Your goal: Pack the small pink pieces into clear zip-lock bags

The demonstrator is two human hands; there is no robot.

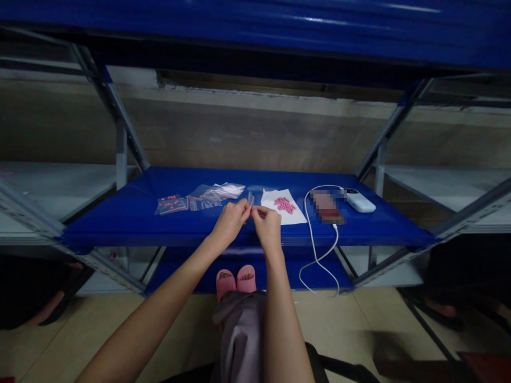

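Observation:
A small clear plastic bag [250, 198] is pinched between my two hands above the blue shelf [255, 229]. My left hand [231, 217] has its fingers closed on the bag's edge. My right hand [267, 223] grips it from the other side, fingertips pressed together. Just right of my hands lies a white sheet of paper [293, 217] with a pile of pink beads [285, 205] on it. To the left is a spread stack of clear zip bags [203, 196]. Farther left, filled bags [171, 204] hold pink pieces.
On the right of the shelf lie a blurred-out phone [326, 206] and a light blue power bank [360, 201], with a white cable [313, 239] hanging over the front edge. Grey posts [130, 133] stand at the sides, and another blue shelf [255, 32] is overhead.

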